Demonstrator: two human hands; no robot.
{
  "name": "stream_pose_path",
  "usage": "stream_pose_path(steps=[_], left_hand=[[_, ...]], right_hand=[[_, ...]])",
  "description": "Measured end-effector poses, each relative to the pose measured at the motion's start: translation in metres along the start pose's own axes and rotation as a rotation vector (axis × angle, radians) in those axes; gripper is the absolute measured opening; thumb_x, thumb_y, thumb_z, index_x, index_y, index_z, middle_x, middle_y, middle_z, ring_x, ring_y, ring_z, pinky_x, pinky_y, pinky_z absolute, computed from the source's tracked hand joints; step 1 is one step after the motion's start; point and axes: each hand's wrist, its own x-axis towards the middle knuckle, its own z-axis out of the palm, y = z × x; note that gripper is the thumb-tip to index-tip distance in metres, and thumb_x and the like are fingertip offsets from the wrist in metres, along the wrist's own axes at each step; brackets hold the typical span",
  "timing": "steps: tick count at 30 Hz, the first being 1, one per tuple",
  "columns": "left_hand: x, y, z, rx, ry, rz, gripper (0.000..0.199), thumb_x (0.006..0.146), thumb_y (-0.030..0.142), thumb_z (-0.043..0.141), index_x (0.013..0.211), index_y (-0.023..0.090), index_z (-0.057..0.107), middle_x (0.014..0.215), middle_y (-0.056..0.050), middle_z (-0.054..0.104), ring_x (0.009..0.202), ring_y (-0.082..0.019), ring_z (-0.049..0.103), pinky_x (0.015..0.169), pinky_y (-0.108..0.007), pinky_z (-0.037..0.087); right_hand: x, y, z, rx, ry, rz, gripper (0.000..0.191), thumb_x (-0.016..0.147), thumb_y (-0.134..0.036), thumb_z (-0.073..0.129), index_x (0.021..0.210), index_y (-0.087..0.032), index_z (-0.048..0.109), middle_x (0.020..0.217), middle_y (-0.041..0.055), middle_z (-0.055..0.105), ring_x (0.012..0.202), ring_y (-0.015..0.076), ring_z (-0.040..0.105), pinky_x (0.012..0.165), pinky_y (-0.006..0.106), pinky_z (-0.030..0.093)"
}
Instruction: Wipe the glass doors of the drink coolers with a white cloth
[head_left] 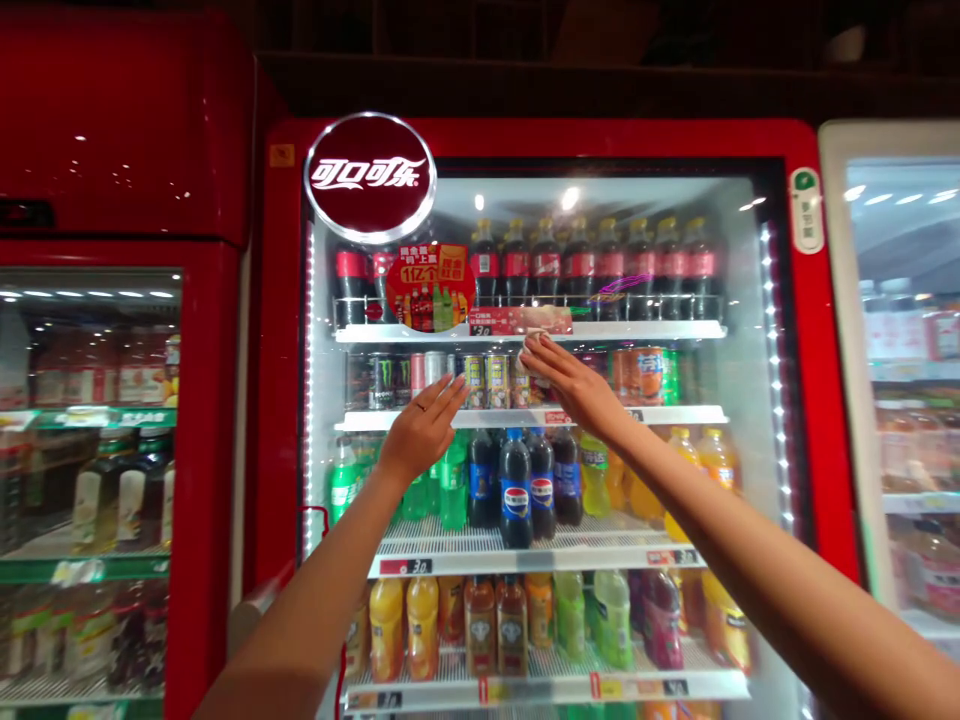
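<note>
Both my arms reach up toward the lit front of a red drinks fridge (pixel 799 350). My left hand (pixel 424 425) is open, fingers together and stretched out, in front of the can shelf; a ring shows on one finger. Higher and to the right, my right hand (pixel 566 378) is open too, fingers extended just below the top shelf's price strip (pixel 521 322). A small pale patch shows by its fingertips, which I cannot make out. Light reflections suggest glass (pixel 615 190) between my hands and the drinks; whether either hand touches it, I cannot tell.
Behind the hands are rows of cola bottles (pixel 577 265), cans (pixel 497 380), dark Pepsi bottles (pixel 516 490) and juice bottles (pixel 386 625). A round sign (pixel 370 178) sits at the upper left. Another red fridge (pixel 210 450) stands left, a white-framed one (pixel 847 400) right.
</note>
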Motion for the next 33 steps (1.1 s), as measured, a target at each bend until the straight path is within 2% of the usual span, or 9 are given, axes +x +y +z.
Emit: stream_pose_path(steps=[4,8,11,17,22,25,28,31,33], left_hand=[[-0.001,-0.001,0.001,-0.024,-0.014,-0.003,0.086,0.101,0.004,0.049,0.177,0.016,0.012,0.17,-0.015,0.051,0.162,-0.031,0.043,0.127,-0.053,0.052],[-0.001,-0.001,0.002,-0.039,-0.011,0.001,0.087,0.1,0.003,0.048,0.177,0.016,0.009,0.171,-0.015,0.049,0.163,-0.03,0.041,0.127,-0.053,0.052],[-0.001,0.0,0.003,-0.025,-0.003,0.001,0.087,0.101,0.004,0.048,0.177,0.016,0.008,0.17,-0.015,0.051,0.162,-0.031,0.043,0.127,-0.053,0.053],[0.0,0.001,0.003,-0.012,0.01,0.0,0.078,0.101,0.004,0.047,0.175,0.011,0.023,0.165,-0.018,0.057,0.161,-0.031,0.045,0.126,-0.052,0.054],[-0.002,0.001,0.004,-0.026,0.008,-0.014,0.073,0.101,0.005,0.047,0.172,0.01,0.033,0.166,-0.017,0.056,0.161,-0.032,0.046,0.127,-0.052,0.053],[-0.003,0.0,0.007,-0.042,-0.012,-0.018,0.075,0.101,0.006,0.047,0.174,0.011,0.028,0.169,-0.017,0.053,0.162,-0.032,0.044,0.129,-0.053,0.051],[-0.004,-0.001,0.009,-0.084,-0.034,-0.033,0.081,0.101,0.006,0.047,0.177,0.015,0.018,0.173,-0.015,0.047,0.164,-0.031,0.04,0.132,-0.055,0.047],[-0.005,-0.002,0.01,-0.111,-0.043,-0.042,0.084,0.101,0.005,0.047,0.177,0.018,0.015,0.174,-0.014,0.044,0.165,-0.03,0.038,0.133,-0.055,0.044],[-0.005,-0.003,0.01,-0.111,-0.043,-0.04,0.083,0.101,0.005,0.047,0.177,0.018,0.017,0.174,-0.013,0.045,0.165,-0.03,0.038,0.134,-0.055,0.044]], right_hand=[[-0.004,0.014,-0.011,0.005,0.081,0.066,0.074,0.106,-0.006,0.046,0.165,-0.051,0.043,0.173,-0.0105,0.043,0.163,0.0233,0.037,0.133,0.058,0.043],[0.015,0.008,0.005,-0.002,0.217,0.152,0.074,0.106,-0.007,0.046,0.166,-0.05,0.041,0.174,-0.0115,0.041,0.164,0.0246,0.034,0.135,0.059,0.039],[0.02,-0.008,0.018,0.004,0.208,0.135,0.082,0.104,-0.002,0.042,0.168,-0.051,0.035,0.175,-0.0133,0.037,0.165,0.0235,0.032,0.136,0.057,0.038],[-0.015,-0.019,0.011,0.021,0.051,0.072,0.084,0.102,0.0,0.042,0.167,-0.053,0.035,0.175,-0.0146,0.037,0.165,0.0216,0.033,0.135,0.056,0.04],[-0.034,-0.009,0.005,-0.015,0.171,0.152,0.078,0.103,-0.003,0.04,0.164,-0.052,0.043,0.173,-0.0135,0.043,0.164,0.0229,0.036,0.136,0.06,0.036],[-0.02,-0.008,0.013,-0.043,0.267,0.235,0.072,0.105,-0.007,0.039,0.164,-0.047,0.047,0.173,-0.0095,0.045,0.163,0.0261,0.038,0.135,0.062,0.037],[0.005,-0.012,0.023,-0.083,0.306,0.332,0.072,0.105,-0.009,0.04,0.167,-0.046,0.042,0.174,-0.0085,0.044,0.164,0.0281,0.036,0.133,0.063,0.039],[0.017,-0.02,0.027,-0.117,0.258,0.325,0.08,0.103,-0.007,0.042,0.17,-0.049,0.032,0.175,-0.0105,0.042,0.165,0.0275,0.034,0.134,0.062,0.039],[0.009,-0.026,0.026,-0.129,0.175,0.276,0.087,0.101,-0.003,0.042,0.171,-0.053,0.025,0.176,-0.0129,0.039,0.165,0.0268,0.032,0.135,0.062,0.037]])
